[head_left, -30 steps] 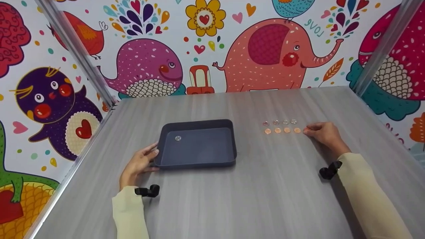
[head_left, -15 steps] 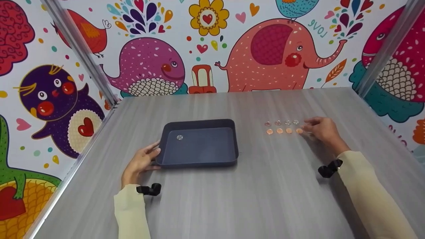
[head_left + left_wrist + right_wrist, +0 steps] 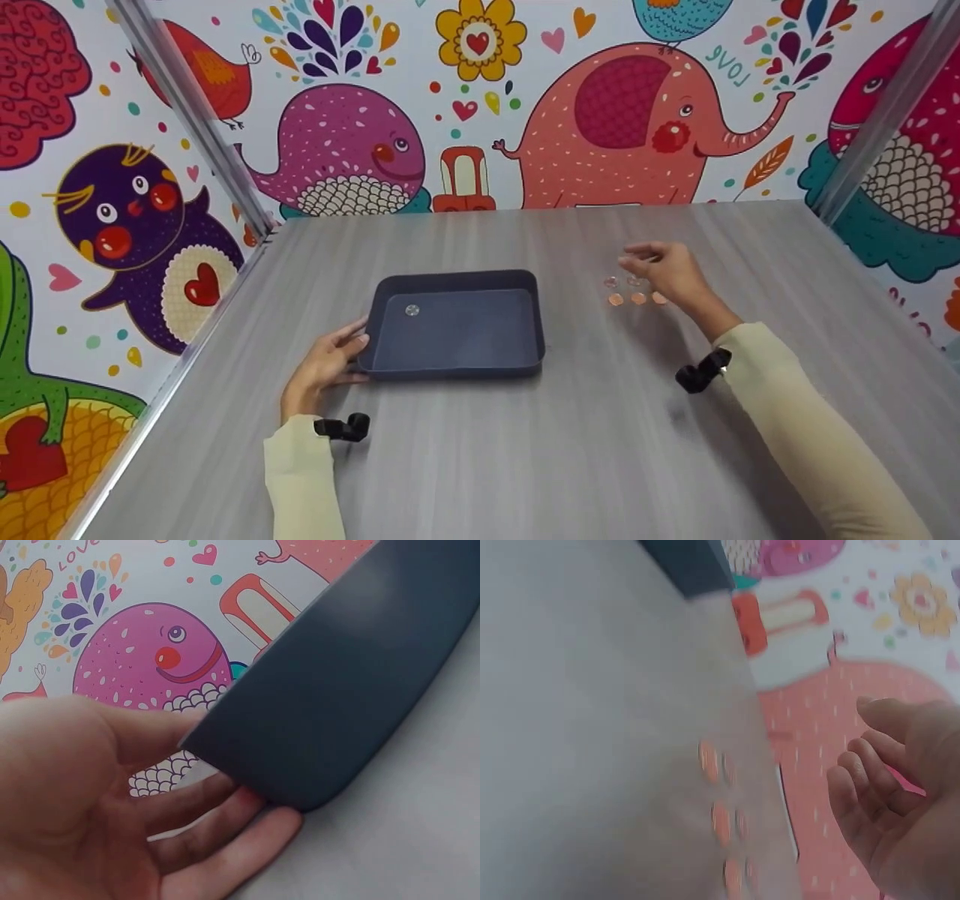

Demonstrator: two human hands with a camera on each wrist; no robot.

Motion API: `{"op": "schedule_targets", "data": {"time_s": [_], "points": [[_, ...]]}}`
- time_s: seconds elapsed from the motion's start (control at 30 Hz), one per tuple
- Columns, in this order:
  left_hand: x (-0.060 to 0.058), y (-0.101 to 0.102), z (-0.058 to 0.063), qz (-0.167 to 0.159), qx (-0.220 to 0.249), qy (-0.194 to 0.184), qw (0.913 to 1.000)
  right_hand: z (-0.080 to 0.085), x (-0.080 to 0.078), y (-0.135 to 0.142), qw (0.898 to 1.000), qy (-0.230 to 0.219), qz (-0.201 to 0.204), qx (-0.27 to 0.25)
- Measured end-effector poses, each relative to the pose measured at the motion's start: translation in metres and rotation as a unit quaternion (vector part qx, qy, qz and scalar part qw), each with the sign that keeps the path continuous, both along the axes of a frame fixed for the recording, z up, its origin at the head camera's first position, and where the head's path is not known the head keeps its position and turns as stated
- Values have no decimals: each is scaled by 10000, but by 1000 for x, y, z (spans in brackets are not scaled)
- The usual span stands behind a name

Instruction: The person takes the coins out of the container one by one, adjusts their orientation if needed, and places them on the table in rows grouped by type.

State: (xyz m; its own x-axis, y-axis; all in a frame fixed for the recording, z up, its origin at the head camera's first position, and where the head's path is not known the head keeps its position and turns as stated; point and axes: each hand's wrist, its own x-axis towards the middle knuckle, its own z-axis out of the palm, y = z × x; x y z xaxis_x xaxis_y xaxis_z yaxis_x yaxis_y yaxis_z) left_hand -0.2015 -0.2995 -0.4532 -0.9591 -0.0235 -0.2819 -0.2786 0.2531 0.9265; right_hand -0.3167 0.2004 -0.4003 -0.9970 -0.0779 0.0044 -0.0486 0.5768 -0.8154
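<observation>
My left hand (image 3: 319,373) holds the left side of a dark blue-grey rectangular tray (image 3: 457,282), thumb at the rim and fingers under the corner in the left wrist view. Inside the tray, a silver coin (image 3: 412,310) lies near the back left. My right hand (image 3: 670,274) is raised over the right end of two short rows of coins, fingers bent towards the thumb; I cannot tell whether a coin is between them. Copper coins (image 3: 615,299) form the nearer row and silver coins (image 3: 611,282) the farther one. The hand hides part of both rows.
The coins and tray share a grey wood-grain table (image 3: 480,457). A wall with cartoon animals (image 3: 600,112) stands along the back, with more printed wall (image 3: 135,225) on the left. Metal posts (image 3: 187,112) rise at the back corners.
My right hand has moved from beyond the right end of the copper row, up and left over the coins. My left hand stays on the tray. The view has shifted slightly.
</observation>
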Motion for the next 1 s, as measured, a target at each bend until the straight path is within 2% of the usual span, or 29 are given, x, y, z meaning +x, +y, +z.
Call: {"op": "schedule_targets", "data": {"time_s": [0.23, 0.47, 0.8, 1.0], "points": [[-1, 0, 0, 30, -11, 18, 10000, 8, 0, -37, 9983, -66, 418, -405], [-2, -1, -1, 54, 9, -27, 10000, 13, -2, -76, 9968, 130, 683, -394], [0, -4, -2, 59, 107, 26, 9999, 34, -3, -133, 9941, -111, 934, -548], [-3, 0, 0, 46, 32, -27, 10000, 36, 0, -166, 9931, -318, 979, -570]]}}
